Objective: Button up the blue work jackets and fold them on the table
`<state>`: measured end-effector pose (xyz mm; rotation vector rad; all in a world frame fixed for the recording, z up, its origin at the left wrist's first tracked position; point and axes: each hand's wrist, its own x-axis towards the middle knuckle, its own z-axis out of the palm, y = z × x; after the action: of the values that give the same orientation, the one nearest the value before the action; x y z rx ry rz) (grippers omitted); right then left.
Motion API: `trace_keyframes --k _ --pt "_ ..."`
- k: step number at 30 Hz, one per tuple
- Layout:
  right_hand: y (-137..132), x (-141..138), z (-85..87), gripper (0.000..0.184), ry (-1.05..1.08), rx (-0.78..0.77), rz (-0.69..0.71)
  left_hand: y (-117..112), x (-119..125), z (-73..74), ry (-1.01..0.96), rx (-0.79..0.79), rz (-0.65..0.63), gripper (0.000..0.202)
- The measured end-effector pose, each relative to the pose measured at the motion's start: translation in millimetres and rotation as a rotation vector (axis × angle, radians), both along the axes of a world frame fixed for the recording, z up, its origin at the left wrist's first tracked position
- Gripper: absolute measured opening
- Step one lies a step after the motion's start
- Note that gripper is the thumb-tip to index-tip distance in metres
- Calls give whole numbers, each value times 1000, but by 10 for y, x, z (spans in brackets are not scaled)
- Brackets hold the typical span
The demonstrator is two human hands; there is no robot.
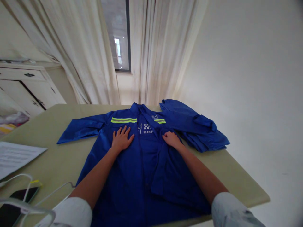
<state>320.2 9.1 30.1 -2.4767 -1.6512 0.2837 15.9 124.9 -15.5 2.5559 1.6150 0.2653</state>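
A blue work jacket (142, 170) with yellow-green reflective stripes and a white chest logo lies face up on the table (59, 157). Its left sleeve stretches out to the left. My left hand (121, 138) lies flat on the jacket's chest, fingers spread and open. My right hand (171, 138) rests on the jacket's right chest with its fingers curled into the fabric. A second blue garment (199, 126) lies folded at the table's far right, partly over the jacket's right shoulder.
A sheet of paper (16, 156), a phone (14, 205) and white cables (28, 186) lie at the table's left front. A white cabinet (26, 88) stands at the left. Curtains (156, 50) and a window are behind the table.
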Motion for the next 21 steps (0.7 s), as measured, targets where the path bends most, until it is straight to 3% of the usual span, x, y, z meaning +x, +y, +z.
trace_keyframes --k 3,7,9,12,14,16,21 --pt "302 184 104 20 13 27 102 0 8 -36 -1 53 -7 69" --pt "1076 9 224 31 118 276 140 -36 33 -58 17 89 -33 69" --pt "1480 -205 179 35 218 310 165 -65 17 -83 24 97 -55 69" --pt "1911 -525 -29 35 305 245 255 -104 -29 -135 32 117 -102 67" --pt "2061 -623 -199 29 363 223 278 -99 -61 -145 42 123 -122 66" --pt "2132 -570 -332 25 412 244 213 -46 -86 -103 51 93 -114 66" --pt "2185 -122 -418 46 499 377 -91 313 -24 232 90 -75 -76 65"
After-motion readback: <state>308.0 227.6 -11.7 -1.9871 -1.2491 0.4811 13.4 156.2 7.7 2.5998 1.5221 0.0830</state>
